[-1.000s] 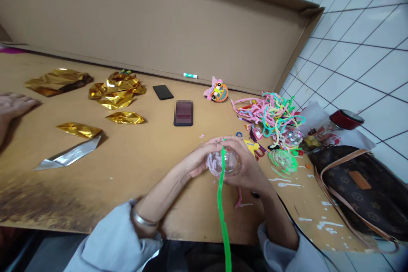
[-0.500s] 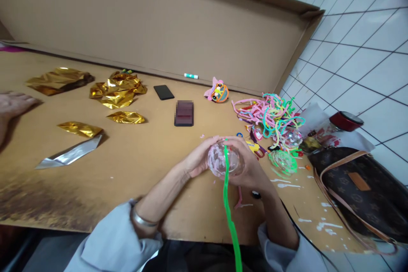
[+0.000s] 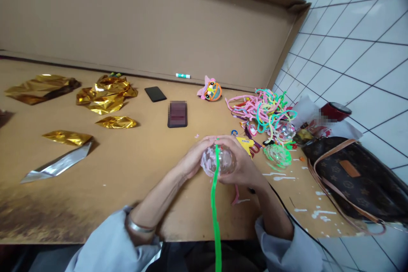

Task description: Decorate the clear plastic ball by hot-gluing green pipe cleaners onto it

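Cupping a clear ball (image 3: 225,162) between the curled left hand (image 3: 195,157) and curled right hand (image 3: 247,163), over the counter (image 3: 143,153). Holding it with a green strip (image 3: 213,204) running down across it.

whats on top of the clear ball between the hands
A green strip lies across the clear ball, with pinkish smears at picture left. The left hand and right hand cover parts of its sides; its underside is hidden.
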`<control>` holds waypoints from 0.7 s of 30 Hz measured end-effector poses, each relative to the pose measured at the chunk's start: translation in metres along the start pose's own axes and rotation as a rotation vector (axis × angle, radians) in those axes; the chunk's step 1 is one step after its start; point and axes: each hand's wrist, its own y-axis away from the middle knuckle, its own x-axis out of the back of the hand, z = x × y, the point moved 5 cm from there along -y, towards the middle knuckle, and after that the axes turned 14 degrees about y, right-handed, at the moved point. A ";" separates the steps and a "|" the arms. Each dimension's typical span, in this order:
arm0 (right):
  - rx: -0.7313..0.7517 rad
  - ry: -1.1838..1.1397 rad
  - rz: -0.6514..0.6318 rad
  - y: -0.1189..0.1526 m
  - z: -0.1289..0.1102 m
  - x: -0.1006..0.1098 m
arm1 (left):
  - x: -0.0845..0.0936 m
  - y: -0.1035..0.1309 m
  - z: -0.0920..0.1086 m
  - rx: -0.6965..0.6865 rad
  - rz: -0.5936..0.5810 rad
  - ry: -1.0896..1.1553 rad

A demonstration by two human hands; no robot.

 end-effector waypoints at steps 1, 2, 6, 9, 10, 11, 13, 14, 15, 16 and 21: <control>0.001 0.001 0.006 0.000 0.000 0.000 | 0.000 0.000 0.001 -0.020 0.001 -0.016; 0.001 0.003 0.012 0.000 0.000 0.000 | 0.000 0.000 0.001 -0.040 0.001 -0.036; 0.008 -0.004 0.028 0.001 -0.001 0.000 | 0.000 0.001 0.004 -0.088 0.008 -0.114; 0.022 0.001 0.043 0.000 -0.003 0.000 | 0.002 0.001 0.004 -0.103 0.023 -0.124; 0.026 0.005 0.049 0.000 -0.003 0.000 | 0.003 0.001 0.004 -0.106 0.028 -0.124; 0.029 0.009 0.054 0.000 -0.003 0.000 | 0.003 0.000 0.004 -0.107 0.029 -0.125; 0.028 0.017 0.054 0.000 -0.002 -0.001 | 0.003 0.000 0.004 -0.105 0.029 -0.128; 0.024 0.020 0.050 0.001 -0.002 -0.002 | 0.003 0.000 0.004 -0.102 0.029 -0.129; 0.020 0.022 0.048 0.001 -0.001 -0.002 | 0.003 0.001 0.004 -0.101 0.030 -0.125; 0.018 0.023 0.048 0.001 -0.001 -0.002 | 0.002 0.001 0.004 -0.098 0.031 -0.119; 0.029 0.014 0.062 0.002 0.000 -0.002 | 0.001 0.001 0.003 -0.082 0.038 -0.100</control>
